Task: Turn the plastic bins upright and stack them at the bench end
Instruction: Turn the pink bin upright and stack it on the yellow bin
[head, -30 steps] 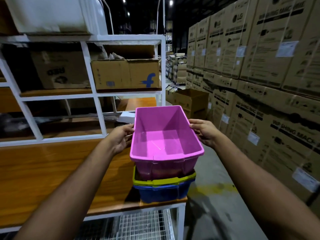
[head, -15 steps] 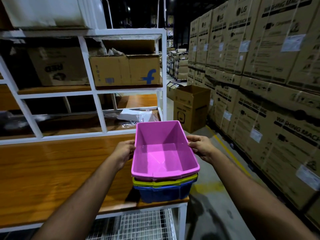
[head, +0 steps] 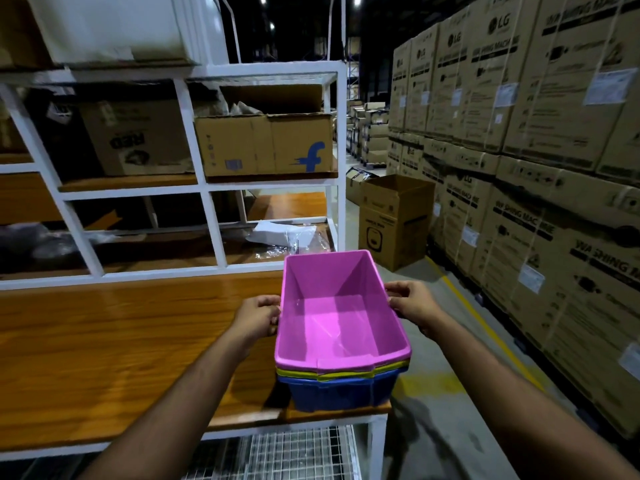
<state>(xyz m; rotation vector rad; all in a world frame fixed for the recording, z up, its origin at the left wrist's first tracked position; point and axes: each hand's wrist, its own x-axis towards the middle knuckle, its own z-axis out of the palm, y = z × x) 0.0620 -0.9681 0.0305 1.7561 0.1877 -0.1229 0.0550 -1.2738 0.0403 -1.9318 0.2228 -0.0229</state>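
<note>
A pink plastic bin [head: 337,320] stands upright, nested fully into a yellow bin [head: 346,374] whose rim alone shows, and that one sits in a blue bin [head: 337,393]. The stack rests at the right end of the wooden bench [head: 114,344]. My left hand [head: 258,315] grips the pink bin's left rim. On the opposite side, my right hand [head: 412,306] holds the right rim. Both bins underneath are mostly hidden by the pink one.
A white metal shelf frame [head: 207,223] rises behind the bench, holding cardboard boxes [head: 266,145] and plastic-wrapped items [head: 287,235]. Tall stacked cartons [head: 540,168] line the right side of the aisle. An open carton [head: 394,220] stands on the floor. A wire mesh shelf [head: 287,452] lies under the bench.
The pink bin has gone down into the yellow bin, from sitting high above it to fully nested. Both hands moved down with it and still hold its rims.
</note>
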